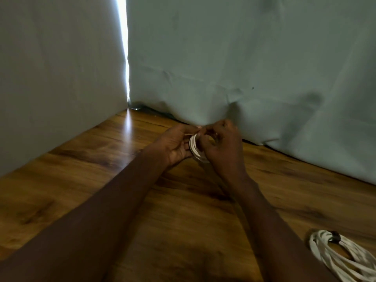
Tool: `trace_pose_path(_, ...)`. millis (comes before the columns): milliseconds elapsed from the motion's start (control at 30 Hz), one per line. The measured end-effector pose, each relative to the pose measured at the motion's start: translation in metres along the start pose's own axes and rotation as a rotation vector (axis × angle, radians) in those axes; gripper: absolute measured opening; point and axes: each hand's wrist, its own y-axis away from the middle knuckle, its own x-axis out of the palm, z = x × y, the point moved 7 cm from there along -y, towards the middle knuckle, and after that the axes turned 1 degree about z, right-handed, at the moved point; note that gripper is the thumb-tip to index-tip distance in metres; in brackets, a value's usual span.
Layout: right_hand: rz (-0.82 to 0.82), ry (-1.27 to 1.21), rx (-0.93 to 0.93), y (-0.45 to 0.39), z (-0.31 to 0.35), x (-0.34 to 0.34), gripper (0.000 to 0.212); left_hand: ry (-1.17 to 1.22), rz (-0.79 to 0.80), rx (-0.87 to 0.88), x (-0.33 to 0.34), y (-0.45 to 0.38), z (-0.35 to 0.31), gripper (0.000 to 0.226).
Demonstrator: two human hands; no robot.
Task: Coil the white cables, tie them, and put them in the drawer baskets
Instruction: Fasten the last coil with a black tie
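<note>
Wood-grain surface (85, 192), pale curtains (244, 58) behind with a bright gap. Small white cable coil (195, 148) held above it — left hand (175, 146) cups it, right hand (220, 146) pinches its top. Second coiled cable (343, 259) lies near right.

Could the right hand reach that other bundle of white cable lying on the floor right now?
Probably, but not yet: the right hand is busy gripping the small coil with the left hand. The tied bundle lies beside the right forearm, nothing between them.
</note>
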Motion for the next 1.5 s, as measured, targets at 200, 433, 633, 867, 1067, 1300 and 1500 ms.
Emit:
trace_pose_path(200, -0.205, 0.03, 0.155, -0.007, -0.023, -0.026, 0.033, 0.019, 0.146, -0.025, 0.012, 0.007, 0.0, 0.019)
trace_pose_path(433, 0.067, -0.43, 0.477, 0.006, -0.057, 0.013, 0.044, -0.094, 0.144, 0.073, 0.014, 0.015, -0.011, 0.013)
trace_pose_path(633, 0.042, -0.472, 0.55, 0.004, -0.058, 0.014, 0.042, -0.401, 0.039, 0.268, 0.01, 0.022, -0.03, 0.016)
trace_pose_path(867, 0.008, -0.747, 0.807, 0.016, -0.065, 0.034, 0.035, -0.833, -0.04, 0.664, 0.018, 0.029, -0.044, 0.017)
trace_pose_path(1067, -0.051, -0.822, 0.805, 0.017, -0.075, 0.029, 0.03, -0.77, 0.0, 0.594, 0.014, 0.021, -0.039, 0.026)
trace_pose_path(1300, 0.017, -0.311, 0.274, 0.001, -0.045, -0.006, 0.019, -0.462, 0.051, 0.241, 0.005, 0.005, -0.006, 0.016)
trace_pose_path(1500, -0.047, 0.242, 0.09, -0.002, -0.022, -0.019, 0.012, -0.278, -0.016, 0.162, 0.002, 0.006, -0.003, 0.013)
